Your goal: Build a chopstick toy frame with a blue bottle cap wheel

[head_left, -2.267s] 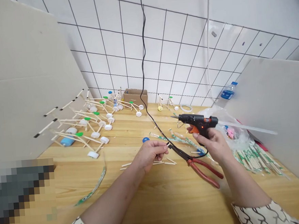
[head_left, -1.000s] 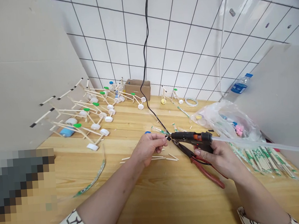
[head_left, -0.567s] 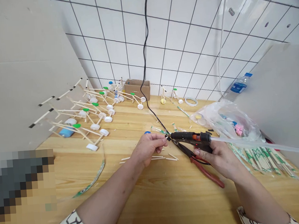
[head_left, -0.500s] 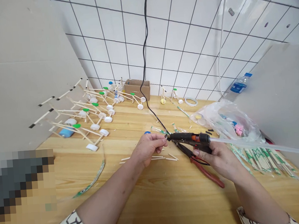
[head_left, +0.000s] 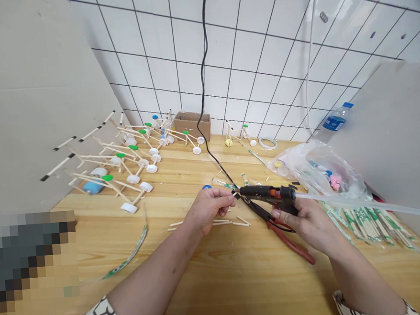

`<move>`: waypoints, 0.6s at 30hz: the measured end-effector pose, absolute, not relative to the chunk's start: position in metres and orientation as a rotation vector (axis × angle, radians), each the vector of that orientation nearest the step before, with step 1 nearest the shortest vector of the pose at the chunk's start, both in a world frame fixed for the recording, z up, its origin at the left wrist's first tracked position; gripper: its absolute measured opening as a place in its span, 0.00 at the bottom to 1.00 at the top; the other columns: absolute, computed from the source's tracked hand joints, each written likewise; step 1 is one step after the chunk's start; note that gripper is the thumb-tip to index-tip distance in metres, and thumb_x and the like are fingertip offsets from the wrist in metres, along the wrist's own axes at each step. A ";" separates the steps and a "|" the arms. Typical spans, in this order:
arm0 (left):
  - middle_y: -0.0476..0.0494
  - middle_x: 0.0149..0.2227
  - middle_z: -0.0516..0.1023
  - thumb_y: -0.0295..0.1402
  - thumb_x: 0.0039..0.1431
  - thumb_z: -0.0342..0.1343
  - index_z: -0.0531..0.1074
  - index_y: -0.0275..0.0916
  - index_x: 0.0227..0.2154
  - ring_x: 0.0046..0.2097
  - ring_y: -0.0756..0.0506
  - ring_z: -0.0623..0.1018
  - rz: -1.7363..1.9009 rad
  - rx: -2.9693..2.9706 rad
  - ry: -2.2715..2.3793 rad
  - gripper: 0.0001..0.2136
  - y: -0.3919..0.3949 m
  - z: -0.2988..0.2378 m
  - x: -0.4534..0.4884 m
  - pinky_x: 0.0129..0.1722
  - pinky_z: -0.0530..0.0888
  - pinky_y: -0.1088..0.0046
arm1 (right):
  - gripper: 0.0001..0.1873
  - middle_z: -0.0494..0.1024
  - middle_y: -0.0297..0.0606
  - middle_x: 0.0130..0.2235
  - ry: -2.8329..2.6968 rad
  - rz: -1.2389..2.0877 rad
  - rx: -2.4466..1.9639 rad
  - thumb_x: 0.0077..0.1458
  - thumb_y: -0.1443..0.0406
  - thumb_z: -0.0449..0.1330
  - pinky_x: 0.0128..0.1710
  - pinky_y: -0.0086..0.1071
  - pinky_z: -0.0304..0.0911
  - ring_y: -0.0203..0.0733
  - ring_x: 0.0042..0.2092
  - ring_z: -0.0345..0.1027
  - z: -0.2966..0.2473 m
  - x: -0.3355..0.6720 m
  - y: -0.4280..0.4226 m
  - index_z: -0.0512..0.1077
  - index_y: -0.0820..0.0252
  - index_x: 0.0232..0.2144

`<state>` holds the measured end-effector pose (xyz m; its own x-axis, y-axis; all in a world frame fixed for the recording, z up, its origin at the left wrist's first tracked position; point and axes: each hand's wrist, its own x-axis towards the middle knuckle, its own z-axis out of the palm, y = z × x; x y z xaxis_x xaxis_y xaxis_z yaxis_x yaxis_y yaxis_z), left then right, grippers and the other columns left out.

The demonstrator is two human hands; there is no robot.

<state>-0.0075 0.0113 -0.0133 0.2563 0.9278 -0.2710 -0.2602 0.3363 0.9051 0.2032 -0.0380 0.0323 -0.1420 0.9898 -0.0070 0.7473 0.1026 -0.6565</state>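
Okay, hands apart but close: right hand (head_left: pixel 310 225) clamped on one black hot glue gun (head_left: pixel 266 193), its nozzle just beside the left hand (head_left: pixel 210 209), which pinches a small piece (head_left: pixel 235 193), maybe a stick, hard to make out. One red-handled pliers (head_left: pixel 291 238) lies under the gun on the tabletop (head_left: pixel 218 281), partly hidden.

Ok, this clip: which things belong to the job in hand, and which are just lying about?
In use: left hand pinching a small piece; right hand holding a black glue gun.
Lying about: red-handled pliers, plastic bag, water bottle.
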 end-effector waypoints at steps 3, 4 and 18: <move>0.48 0.19 0.73 0.34 0.33 0.63 0.72 0.34 0.16 0.19 0.56 0.63 0.959 0.852 0.973 0.09 0.011 -0.013 -0.007 0.20 0.58 0.78 | 0.19 0.77 0.39 0.32 -1.962 0.724 -1.700 0.51 0.56 0.55 0.33 0.35 0.62 0.47 0.34 0.68 0.033 0.202 -0.038 0.74 0.63 0.40; 0.48 0.19 0.73 0.34 0.33 0.63 0.72 0.34 0.16 0.19 0.56 0.63 0.959 0.852 0.972 0.09 0.011 -0.012 -0.007 0.20 0.58 0.78 | 0.19 0.77 0.39 0.32 -1.970 0.725 -1.695 0.51 0.56 0.55 0.33 0.35 0.62 0.47 0.34 0.68 0.033 0.202 -0.038 0.74 0.63 0.40; 0.48 0.19 0.73 0.34 0.33 0.63 0.72 0.33 0.17 0.19 0.56 0.62 0.955 0.862 0.976 0.09 0.010 -0.013 -0.007 0.19 0.58 0.78 | 0.18 0.77 0.39 0.35 -1.986 0.700 -1.662 0.51 0.58 0.55 0.34 0.34 0.61 0.46 0.36 0.67 0.036 0.201 -0.039 0.73 0.63 0.40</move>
